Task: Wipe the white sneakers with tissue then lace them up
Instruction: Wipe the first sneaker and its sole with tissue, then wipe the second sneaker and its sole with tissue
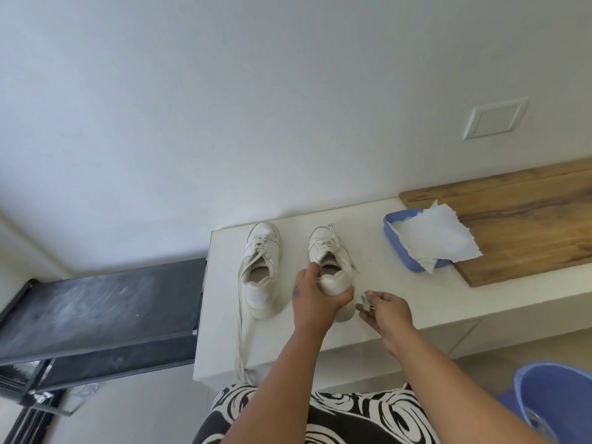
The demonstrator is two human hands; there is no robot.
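Observation:
Two white sneakers stand side by side on a white counter (400, 302), toes toward the wall. The left sneaker (261, 270) has loose laces trailing over the counter's front edge. My left hand (315, 299) grips the heel of the right sneaker (326, 251), thumb at the shoe's opening and fingers round the back. My right hand (386, 310) is just right of that heel and pinches a small, grey, crumpled tissue wad (363, 302).
A blue tray (392, 233) holding white paper tissue (439, 238) sits right of the shoes, partly on a wooden board (519, 219). A blue bucket (554, 398) stands on the floor at lower right. A dark metal rack (96, 309) lies to the left.

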